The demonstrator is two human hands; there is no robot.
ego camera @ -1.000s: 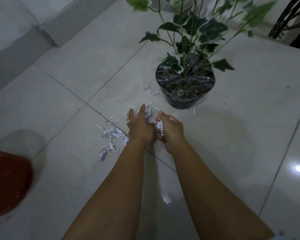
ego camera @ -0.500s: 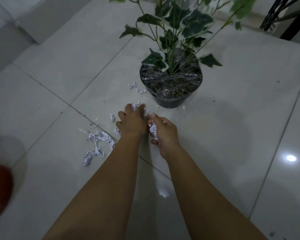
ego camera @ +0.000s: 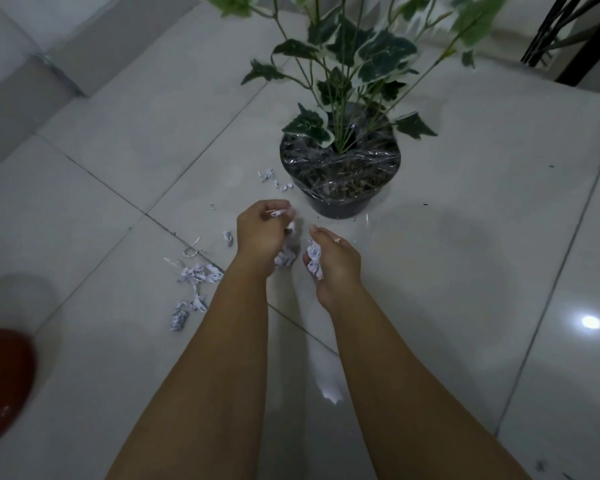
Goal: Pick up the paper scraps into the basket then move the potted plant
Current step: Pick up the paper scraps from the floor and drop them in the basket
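Hands work low over the tiled floor [ego camera: 465,271], just in front of the potted plant [ego camera: 340,168]. The left hand [ego camera: 260,233] is curled, with paper scraps [ego camera: 198,275] pinched at its fingertips and a wad bunched under its palm. The right hand [ego camera: 333,258] is half closed, cupping a second wad against the palm. Cupping rather than pinching lets each hand keep its load while gathering more.

Loose scraps lie to the left of the left hand in a scattered trail, and a few small ones [ego camera: 274,180] sit right beside the pot wall. The red basket [ego camera: 4,382] stands at the left edge of the view, well apart from the scraps, so each load needs a carry across.

The plant stands upright on the floor, untouched; moving it is best left until the floor around it is cleared.
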